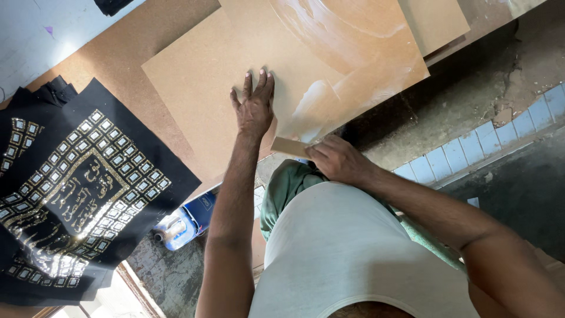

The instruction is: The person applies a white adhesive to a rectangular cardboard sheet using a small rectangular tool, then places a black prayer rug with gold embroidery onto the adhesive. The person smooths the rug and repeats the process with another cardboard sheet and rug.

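I see my left hand (255, 106) spread flat, pressing the brown board (235, 76) at table centre; my right hand (336, 158) grips a small card scraper (290, 146) at the board's near edge, wet glue smear (347, 53) far right; black embroidered cloth (76, 188) left; blue container (183, 225) below the table, contents unclear

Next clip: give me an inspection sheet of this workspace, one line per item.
Surface: brown worktable, partly covered.
Job's things: brown board with whitish glossy smears; small card scraper at its near edge.
Clutter: black embroidered cloths at the table's left; second board at the far edge.
Hands: left hand flat on the board; right hand shut on the scraper.
Cables: nothing seen.
Surroundings: blue container on the floor; blue tiles; rough concrete.
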